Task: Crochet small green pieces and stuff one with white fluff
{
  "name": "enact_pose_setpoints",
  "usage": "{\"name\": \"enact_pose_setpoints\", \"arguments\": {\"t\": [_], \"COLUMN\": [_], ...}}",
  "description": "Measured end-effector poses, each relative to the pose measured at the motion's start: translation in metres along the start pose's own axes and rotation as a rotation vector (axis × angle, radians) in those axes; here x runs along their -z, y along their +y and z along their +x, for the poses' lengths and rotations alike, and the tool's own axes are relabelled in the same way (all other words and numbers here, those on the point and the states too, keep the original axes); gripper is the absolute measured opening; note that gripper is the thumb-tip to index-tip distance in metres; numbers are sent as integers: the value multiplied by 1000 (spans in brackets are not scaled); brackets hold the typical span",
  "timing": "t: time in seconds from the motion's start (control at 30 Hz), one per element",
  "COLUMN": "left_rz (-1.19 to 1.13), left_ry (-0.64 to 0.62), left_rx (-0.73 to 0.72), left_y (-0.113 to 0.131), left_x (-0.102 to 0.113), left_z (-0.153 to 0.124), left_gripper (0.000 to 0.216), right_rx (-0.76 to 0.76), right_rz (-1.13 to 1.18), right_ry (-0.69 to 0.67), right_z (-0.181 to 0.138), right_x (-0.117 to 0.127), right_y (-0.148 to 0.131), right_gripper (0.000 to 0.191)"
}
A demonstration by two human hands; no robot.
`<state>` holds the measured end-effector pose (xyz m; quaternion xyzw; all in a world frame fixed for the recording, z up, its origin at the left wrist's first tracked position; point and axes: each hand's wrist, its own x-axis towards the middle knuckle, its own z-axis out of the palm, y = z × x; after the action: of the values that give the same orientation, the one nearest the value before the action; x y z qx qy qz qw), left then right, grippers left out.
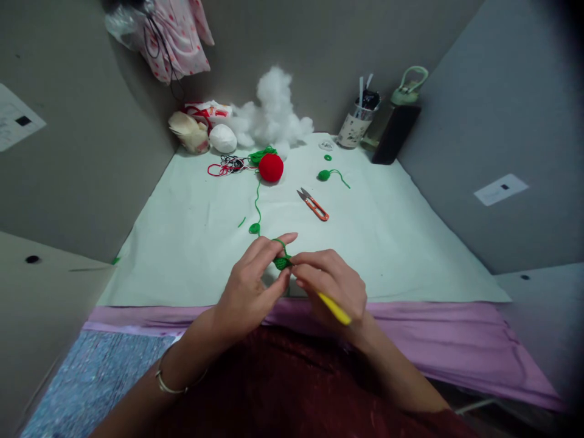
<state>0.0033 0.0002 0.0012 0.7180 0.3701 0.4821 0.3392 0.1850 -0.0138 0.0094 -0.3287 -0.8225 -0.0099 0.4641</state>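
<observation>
My left hand (253,283) pinches a small green crocheted piece (281,263) between thumb and fingers, with green yarn (258,204) looped over the index finger and trailing away across the table. My right hand (331,283) is closed round a yellow-handled crochet hook (335,309), its tip hidden at the green piece. Both hands meet just above the near edge of the pale green table cover (182,243). The yarn runs up to a red crocheted ball (271,167) and a green yarn bundle (261,154).
Orange thread snips (314,205) lie mid-table. Further back are a small green crocheted bit with a tail (325,175), tangled red and black threads (225,165), white stuffing (274,115), a white ball (223,139), a cup of tools (358,125) and a dark box (395,134). Grey walls enclose the table.
</observation>
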Motion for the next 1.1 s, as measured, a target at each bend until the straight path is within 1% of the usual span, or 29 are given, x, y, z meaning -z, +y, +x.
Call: {"name": "enact_pose_setpoints", "arguments": {"t": [0.07, 0.1, 0.2, 0.27, 0.3, 0.37, 0.43, 0.5, 0.57, 0.63, 0.7, 0.83, 0.9, 0.97, 1.03, 1.1], "left_rz": [-124, -220, -625, -884, -976, -1067, -1068, -1029, -985, -932, -861, -788, -820, -885, -973, -1050], "left_ry": [24, 34, 19, -31, -58, -99, -94, -62, -50, -50, -45, -69, -103, -164, -229, -256], "left_rx": [119, 201, 463, 615, 671, 731, 725, 689, 653, 621, 592, 564, 573, 597, 611, 611], "left_y": [3, 5, 10, 10, 10, 8, 5, 4, 4, 5, 5, 4, 3, 2, 0, -1], "left_x": [0, -1, -2, -3, -2, 0, 4, 8, 9, 8, 6, 2, 3, 5, 7, 9], "left_z": [0, 0, 1, 3, 4, 6, 8, 8, 8, 7, 6, 4, 4, 4, 5, 7], "left_gripper": [42, 41, 47, 54, 57, 59, 58, 52, 46, 43, 44, 50, 55, 57, 54, 48], "right_rx": [49, 45, -18, -30, -36, -84, -208, -368, -512, -604, -637, -626, -634, -650, -677, -708], "right_rz": [-145, -184, -210, -153, -92, 91, 305, 506, 690, 853, 935, 916, 938, 977, 1007, 1032], "right_ry": [16, 27, 98, 157, 173, 193, 208, 242, 287, 311, 292, 255, 264, 279, 291, 301], "right_z": [-5, -8, -18, -22, -22, -20, -15, -10, -7, -7, -8, -8, -7, -4, -1, 2], "right_x": [-4, -6, -13, -16, -17, -17, -14, -12, -11, -12, -14, -17, -17, -14, -11, -9], "right_y": [-3, -4, -5, -4, -2, 0, 1, 2, 3, 3, 4, 4, 5, 7, 9, 11], "right_gripper": [25, 31, 51, 58, 56, 46, 34, 25, 21, 19, 17, 15, 15, 15, 15, 15]}}
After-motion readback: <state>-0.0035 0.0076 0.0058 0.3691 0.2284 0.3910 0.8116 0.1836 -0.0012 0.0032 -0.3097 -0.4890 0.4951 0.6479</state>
